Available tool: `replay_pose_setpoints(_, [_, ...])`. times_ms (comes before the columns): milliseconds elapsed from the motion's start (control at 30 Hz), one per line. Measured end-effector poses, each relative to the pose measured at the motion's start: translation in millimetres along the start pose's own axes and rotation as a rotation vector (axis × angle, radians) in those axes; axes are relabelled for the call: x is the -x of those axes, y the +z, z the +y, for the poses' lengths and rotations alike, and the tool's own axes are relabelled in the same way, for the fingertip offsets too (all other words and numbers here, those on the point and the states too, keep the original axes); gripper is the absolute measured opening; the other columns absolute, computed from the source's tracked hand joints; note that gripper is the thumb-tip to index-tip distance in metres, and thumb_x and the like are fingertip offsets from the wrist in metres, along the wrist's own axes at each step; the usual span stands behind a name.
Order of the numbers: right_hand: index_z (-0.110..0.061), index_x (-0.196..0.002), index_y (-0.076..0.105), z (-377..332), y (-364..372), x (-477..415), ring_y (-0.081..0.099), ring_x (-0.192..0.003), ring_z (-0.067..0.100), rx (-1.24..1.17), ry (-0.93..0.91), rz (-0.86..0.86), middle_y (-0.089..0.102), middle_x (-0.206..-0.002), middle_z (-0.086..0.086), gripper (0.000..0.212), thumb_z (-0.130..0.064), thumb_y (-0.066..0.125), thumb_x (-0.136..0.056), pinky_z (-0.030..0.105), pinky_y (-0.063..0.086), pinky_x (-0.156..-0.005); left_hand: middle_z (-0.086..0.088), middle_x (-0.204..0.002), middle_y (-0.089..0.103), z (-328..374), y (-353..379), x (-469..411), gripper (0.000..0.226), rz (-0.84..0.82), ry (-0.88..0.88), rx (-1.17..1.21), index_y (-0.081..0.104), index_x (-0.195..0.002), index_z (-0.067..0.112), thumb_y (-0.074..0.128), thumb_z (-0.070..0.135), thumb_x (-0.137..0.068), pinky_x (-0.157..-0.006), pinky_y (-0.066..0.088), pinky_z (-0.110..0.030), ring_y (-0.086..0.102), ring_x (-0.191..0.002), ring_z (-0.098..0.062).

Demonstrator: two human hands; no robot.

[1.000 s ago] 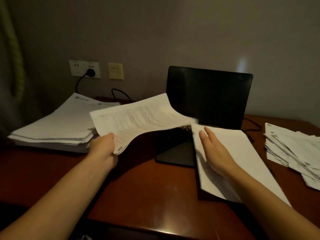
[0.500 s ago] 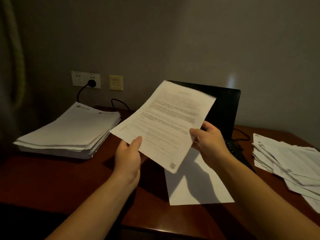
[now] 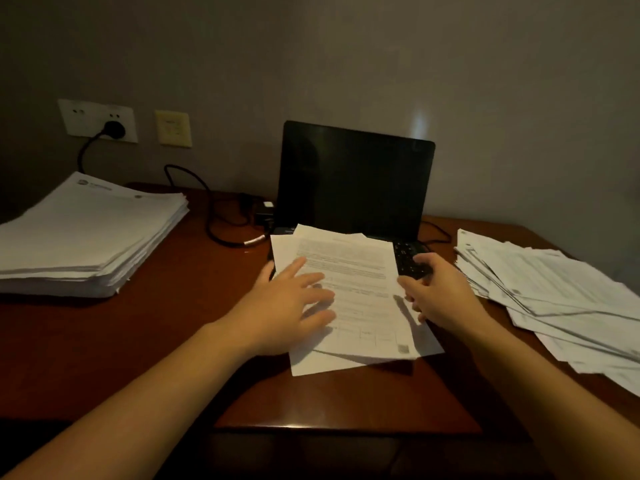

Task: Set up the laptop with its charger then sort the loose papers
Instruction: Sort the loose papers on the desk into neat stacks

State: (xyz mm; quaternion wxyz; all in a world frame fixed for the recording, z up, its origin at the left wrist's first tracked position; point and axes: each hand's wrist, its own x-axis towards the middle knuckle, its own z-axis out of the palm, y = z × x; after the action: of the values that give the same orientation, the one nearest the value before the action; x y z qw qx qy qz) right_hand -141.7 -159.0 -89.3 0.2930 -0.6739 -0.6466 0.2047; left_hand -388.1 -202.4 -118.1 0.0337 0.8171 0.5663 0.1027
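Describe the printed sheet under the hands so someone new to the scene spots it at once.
Find the open laptop with the dark screen at the back of the desk. Two overlapping sheets lie across its keyboard, under the left hand and beside the right hand. The printed sheet is the upper one: it carries lines of text, while the blank sheet under it shows none.

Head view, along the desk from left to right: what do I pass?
Neat paper stack → charger cable → left hand → printed sheet on the middle papers → right hand → loose paper pile. The laptop stands behind the middle papers, so it has no place in the order.
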Motion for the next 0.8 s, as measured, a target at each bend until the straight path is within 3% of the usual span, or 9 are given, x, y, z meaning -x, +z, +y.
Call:
replay_pose_setpoints(133, [-0.023, -0.154, 0.028, 4, -14, 9, 0.058, -0.070, 0.007, 0.225, 0.057, -0.021, 0.062, -0.129, 0.008, 0.068, -0.043, 0.060, -0.097, 0.022, 0.047, -0.052, 0.015, -0.166, 0.009, -2, 9, 0, 0.054, -0.088, -0.002, 0.060, 0.023, -0.154, 0.047, 0.026, 0.062, -0.102, -0.122, -0.007, -0.048, -0.003, -0.153, -0.010])
replay_pose_setpoints(233, [-0.027, -0.156, 0.021, 4, -20, 16, 0.067, -0.086, 0.018, 0.125, 0.107, -0.093, 0.054, -0.141, 0.010, 0.075, -0.044, 0.062, -0.096, 0.035, 0.062, -0.068, 0.017, -0.166, 0.008, -2, 12, 4, 0.053, -0.071, 0.010, 0.068, 0.022, -0.154, 0.048, 0.026, 0.060, -0.103, -0.123, -0.010, -0.046, -0.005, -0.153, -0.008])
replay_pose_setpoints(300, [-0.028, -0.156, 0.021, -1, -24, 19, 0.070, -0.083, 0.021, -0.066, 0.213, -0.149, 0.054, -0.139, 0.013, 0.076, -0.042, 0.064, -0.095, 0.039, 0.063, -0.073, 0.017, -0.166, 0.008, -2, 13, 5, 0.052, -0.062, 0.010, 0.081, 0.023, -0.154, 0.049, 0.027, 0.059, -0.103, -0.123, -0.010, -0.045, -0.005, -0.153, -0.007])
replay_pose_setpoints(400, [-0.022, -0.154, 0.029, -7, -28, 18, 0.068, -0.072, 0.022, -0.247, 0.328, -0.241, 0.063, -0.121, 0.017, 0.071, -0.040, 0.065, -0.095, 0.032, 0.058, -0.062, 0.018, -0.166, 0.010, -3, 16, 7, 0.050, -0.051, 0.010, 0.093, 0.025, -0.153, 0.049, 0.027, 0.059, -0.103, -0.123, -0.010, -0.044, -0.004, -0.153, -0.006])
replay_pose_setpoints(467, [-0.015, -0.143, 0.043, -8, -27, 15, 0.064, -0.073, 0.021, -0.214, 0.328, -0.267, 0.069, -0.104, 0.015, 0.056, -0.040, 0.063, -0.097, 0.030, 0.053, -0.062, 0.019, -0.165, 0.010, -3, 17, 7, 0.051, -0.044, 0.010, 0.102, 0.025, -0.152, 0.050, 0.027, 0.059, -0.102, -0.122, -0.010, -0.042, -0.004, -0.153, -0.006])
replay_pose_setpoints(567, [-0.015, -0.115, 0.060, -10, -25, 13, 0.066, -0.082, 0.019, 0.008, 0.293, -0.280, 0.071, -0.093, 0.010, 0.032, -0.042, 0.060, -0.098, 0.033, 0.059, -0.074, 0.020, -0.165, 0.011, -4, 17, 7, 0.051, -0.040, 0.008, 0.125, 0.026, -0.152, 0.051, 0.026, 0.061, -0.102, -0.122, -0.011, -0.040, -0.003, -0.152, -0.004])
replay_pose_setpoints(667, [-0.020, -0.087, 0.054, -15, -26, 14, 0.065, -0.087, 0.020, 0.101, 0.234, -0.289, 0.066, -0.098, 0.008, 0.025, -0.042, 0.058, -0.099, 0.032, 0.058, -0.068, 0.020, -0.165, 0.010, -4, 17, 8, 0.052, -0.044, 0.010, 0.124, 0.025, -0.152, 0.051, 0.027, 0.062, -0.101, -0.122, -0.011, -0.040, -0.004, -0.152, -0.004])
replay_pose_setpoints(800, [-0.023, -0.092, 0.051, -14, -24, 14, 0.065, -0.086, 0.019, -0.100, 0.297, -0.332, 0.067, -0.094, 0.008, 0.021, -0.040, 0.062, -0.097, 0.036, 0.059, -0.078, 0.019, -0.165, 0.010, -3, 14, 9, 0.051, -0.060, 0.026, 0.135, 0.027, -0.152, 0.050, 0.029, 0.060, -0.102, -0.124, -0.010, -0.043, -0.004, -0.152, -0.005])
